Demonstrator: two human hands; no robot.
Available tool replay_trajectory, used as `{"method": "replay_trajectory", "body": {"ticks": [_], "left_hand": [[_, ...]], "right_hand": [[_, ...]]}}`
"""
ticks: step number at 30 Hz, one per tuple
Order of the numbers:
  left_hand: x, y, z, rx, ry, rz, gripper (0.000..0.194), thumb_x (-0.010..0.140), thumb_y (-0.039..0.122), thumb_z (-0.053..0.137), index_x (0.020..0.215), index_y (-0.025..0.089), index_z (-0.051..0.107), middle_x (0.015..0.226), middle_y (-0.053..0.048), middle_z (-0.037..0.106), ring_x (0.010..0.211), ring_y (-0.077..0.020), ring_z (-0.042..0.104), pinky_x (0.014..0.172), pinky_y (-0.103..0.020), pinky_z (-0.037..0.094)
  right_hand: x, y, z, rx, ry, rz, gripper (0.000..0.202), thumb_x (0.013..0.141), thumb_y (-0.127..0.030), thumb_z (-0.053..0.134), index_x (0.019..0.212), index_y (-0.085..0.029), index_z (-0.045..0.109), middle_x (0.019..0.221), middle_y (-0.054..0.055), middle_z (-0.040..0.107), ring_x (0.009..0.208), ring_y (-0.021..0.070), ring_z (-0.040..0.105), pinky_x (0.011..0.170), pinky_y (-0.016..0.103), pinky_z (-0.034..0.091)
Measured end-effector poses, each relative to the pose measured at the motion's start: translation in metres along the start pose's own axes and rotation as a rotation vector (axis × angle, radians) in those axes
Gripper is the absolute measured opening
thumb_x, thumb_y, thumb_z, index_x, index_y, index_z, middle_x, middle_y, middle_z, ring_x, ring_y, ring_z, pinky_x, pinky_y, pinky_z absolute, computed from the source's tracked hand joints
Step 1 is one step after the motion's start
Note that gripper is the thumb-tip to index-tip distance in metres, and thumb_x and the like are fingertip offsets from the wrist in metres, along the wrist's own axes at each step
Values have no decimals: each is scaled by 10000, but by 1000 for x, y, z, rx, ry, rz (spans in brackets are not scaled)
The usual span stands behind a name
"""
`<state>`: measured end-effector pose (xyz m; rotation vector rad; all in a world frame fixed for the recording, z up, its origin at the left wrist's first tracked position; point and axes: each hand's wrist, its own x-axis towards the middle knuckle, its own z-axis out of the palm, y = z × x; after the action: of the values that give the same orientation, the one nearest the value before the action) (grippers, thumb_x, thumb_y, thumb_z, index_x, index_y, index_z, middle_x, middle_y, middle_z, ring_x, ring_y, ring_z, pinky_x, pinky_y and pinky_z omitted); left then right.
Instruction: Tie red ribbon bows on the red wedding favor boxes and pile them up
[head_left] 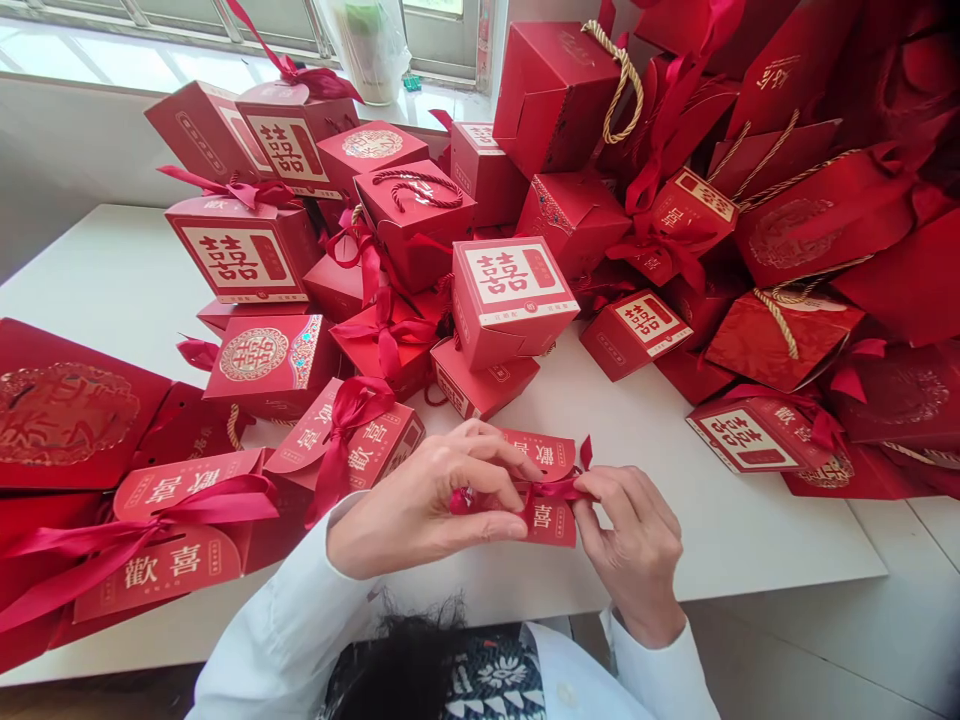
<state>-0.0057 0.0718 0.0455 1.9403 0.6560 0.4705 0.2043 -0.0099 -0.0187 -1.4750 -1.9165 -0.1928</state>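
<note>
Near the table's front edge, a small red gift box point(547, 453) with pale lettering lies between my hands, partly covered by my fingers. A dark red satin ribbon point(556, 490) crosses the top of the box. My left hand point(439, 495) is curled over the box's left side, thumb and fingers around the ribbon; a bit of it shows between them. At the right edge my right hand point(634, 530) pinches the ribbon between thumb and forefinger, and a short ribbon end sticks up just above. Whether the ribbon is knotted is hidden by the fingers.
Several red boxes point(516, 290) are heaped across the white table point(780, 535). Ribbon-tied boxes point(184, 555) lie at the left front. A pile of red bags and boxes point(814, 230) fills the right side. On the windowsill stands a bagged cup point(367, 60).
</note>
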Motion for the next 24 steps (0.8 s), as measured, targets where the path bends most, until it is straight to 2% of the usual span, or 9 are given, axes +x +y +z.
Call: {"method": "replay_trajectory", "body": {"ticks": [3, 5, 7, 11, 14, 24], "left_hand": [[13, 0, -1, -5, -125, 85, 78, 805, 190, 687, 742, 227, 715, 1083, -32, 714, 1010, -199, 576, 960, -341, 425], [21, -2, 0, -50, -207, 111, 94, 825, 193, 663, 768, 235, 725, 976, -32, 745, 932, -187, 617, 966, -342, 431], [26, -7, 2, -86, -235, 114, 100, 834, 196, 654, 781, 234, 729, 867, -25, 755, 845, -171, 643, 952, -331, 442], [29, -15, 6, -143, -156, 142, 85, 794, 150, 699, 791, 225, 741, 851, -22, 754, 825, -159, 654, 920, -300, 450], [29, -18, 8, -168, -120, 175, 143, 753, 99, 726, 813, 225, 758, 868, -29, 760, 839, -156, 660, 900, -285, 464], [25, -24, 13, -71, 22, 280, 202, 744, 76, 724, 898, 196, 774, 829, -61, 758, 871, -191, 601, 845, -319, 508]], "right_hand": [[-1, -4, 4, 33, 32, 68, 211, 819, -14, 505, 865, -212, 564, 784, 22, 633, 711, 155, 579, 686, 295, 479], [-2, -6, 6, 41, 50, 95, 215, 816, -12, 502, 861, -212, 567, 782, 17, 628, 717, 152, 584, 686, 287, 482], [-3, -6, 7, 49, 57, 112, 221, 814, -8, 499, 866, -212, 566, 783, 17, 623, 724, 153, 585, 687, 286, 485], [-3, -6, 8, 71, 53, 128, 238, 820, 0, 485, 893, -212, 564, 803, 25, 623, 748, 158, 589, 696, 291, 491], [-3, -5, 10, 92, 59, 143, 233, 824, -2, 482, 897, -210, 558, 797, 20, 620, 743, 152, 584, 689, 284, 488], [-5, -3, 11, 88, 54, 149, 231, 838, -18, 475, 950, -199, 562, 809, 23, 630, 739, 151, 576, 693, 286, 480]]}}
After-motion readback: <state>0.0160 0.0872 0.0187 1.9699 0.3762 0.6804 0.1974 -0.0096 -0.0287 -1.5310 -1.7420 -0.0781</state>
